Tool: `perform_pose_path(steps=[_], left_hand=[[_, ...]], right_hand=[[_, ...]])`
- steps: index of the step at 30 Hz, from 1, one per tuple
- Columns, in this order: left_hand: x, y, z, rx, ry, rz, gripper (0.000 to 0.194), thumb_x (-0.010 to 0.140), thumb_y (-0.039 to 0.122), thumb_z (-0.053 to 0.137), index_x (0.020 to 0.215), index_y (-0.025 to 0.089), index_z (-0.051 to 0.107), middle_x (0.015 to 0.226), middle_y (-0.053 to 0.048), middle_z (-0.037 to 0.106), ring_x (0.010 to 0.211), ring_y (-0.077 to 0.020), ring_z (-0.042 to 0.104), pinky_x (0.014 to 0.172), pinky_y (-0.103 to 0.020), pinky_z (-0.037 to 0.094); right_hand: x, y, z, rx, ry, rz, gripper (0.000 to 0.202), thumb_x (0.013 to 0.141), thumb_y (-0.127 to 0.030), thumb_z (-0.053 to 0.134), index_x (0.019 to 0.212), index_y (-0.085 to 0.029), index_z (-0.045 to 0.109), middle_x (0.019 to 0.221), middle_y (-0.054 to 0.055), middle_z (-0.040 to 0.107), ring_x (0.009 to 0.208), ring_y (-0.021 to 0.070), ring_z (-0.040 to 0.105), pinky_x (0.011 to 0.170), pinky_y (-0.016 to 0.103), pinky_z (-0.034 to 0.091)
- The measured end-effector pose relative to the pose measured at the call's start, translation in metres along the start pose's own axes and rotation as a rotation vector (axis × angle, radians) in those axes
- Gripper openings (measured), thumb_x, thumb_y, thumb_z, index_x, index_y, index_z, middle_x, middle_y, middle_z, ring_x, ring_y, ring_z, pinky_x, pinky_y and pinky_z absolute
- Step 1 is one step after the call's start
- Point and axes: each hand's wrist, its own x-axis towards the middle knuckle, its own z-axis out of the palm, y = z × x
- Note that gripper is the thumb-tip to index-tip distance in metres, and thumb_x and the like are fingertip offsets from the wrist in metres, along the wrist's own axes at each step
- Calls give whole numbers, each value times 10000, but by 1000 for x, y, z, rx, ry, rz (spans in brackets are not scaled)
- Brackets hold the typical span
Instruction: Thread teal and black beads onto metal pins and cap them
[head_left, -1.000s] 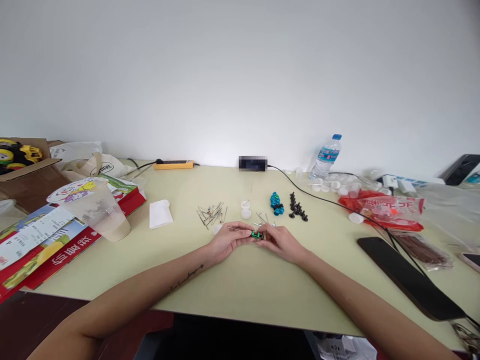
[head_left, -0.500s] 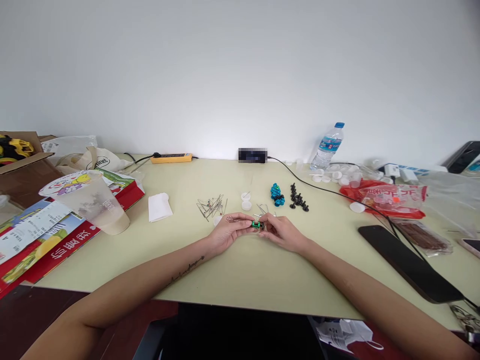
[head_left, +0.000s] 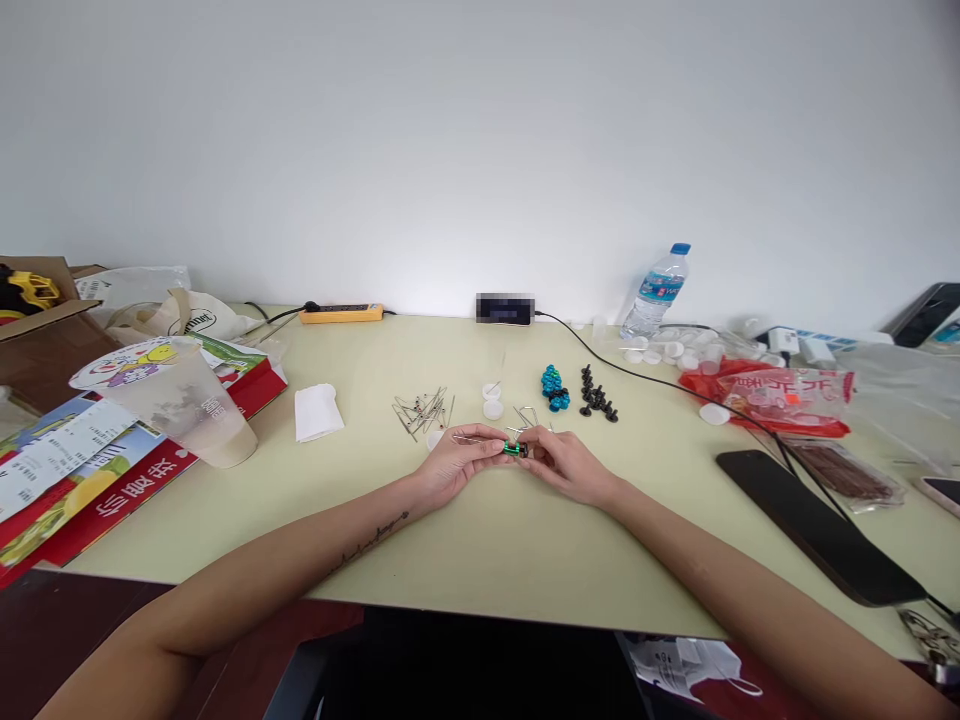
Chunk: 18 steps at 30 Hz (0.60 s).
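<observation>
Between both hands, just above the table, is a small green cylindrical part (head_left: 513, 449) with a dark end on the right. My left hand (head_left: 459, 464) pinches its left side between thumb and fingers, and a thin metal wire (head_left: 468, 438) sticks out over those fingers. On the right side my right hand (head_left: 559, 462) closes its fingertips around the dark end. Bent metal pins (head_left: 526, 415) lie just beyond the hands. Behind them stand small white cups (head_left: 492, 409). To the left is a pile of thin metal pins (head_left: 424, 410).
Blue parts (head_left: 553, 386) and black screw-like pieces (head_left: 598, 397) lie right of centre. A water bottle (head_left: 657, 290) leans against the wall. A black phone (head_left: 814, 520) lies at right, a folded tissue (head_left: 318, 413) and a drink cup (head_left: 191, 405) at left. A cable (head_left: 637, 374) crosses the table.
Both hands hold nearly the same place around the green part. The view has shifted slightly, and the things at the left appear a little further left.
</observation>
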Motion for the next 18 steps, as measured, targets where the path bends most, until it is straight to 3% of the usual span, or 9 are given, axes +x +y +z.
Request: perform_pose_path(steps=[18], left_hand=[[-2,0,1,-5,-1,3,260,640,197,755,856,90,659,832,-83,678,796,-185,651,867,-345,472]], right_hand=[[-1,8,5,23,19,-10,230,919,-373,427,1061,-194,445,727,21,638,607,150,576,550,239,389]])
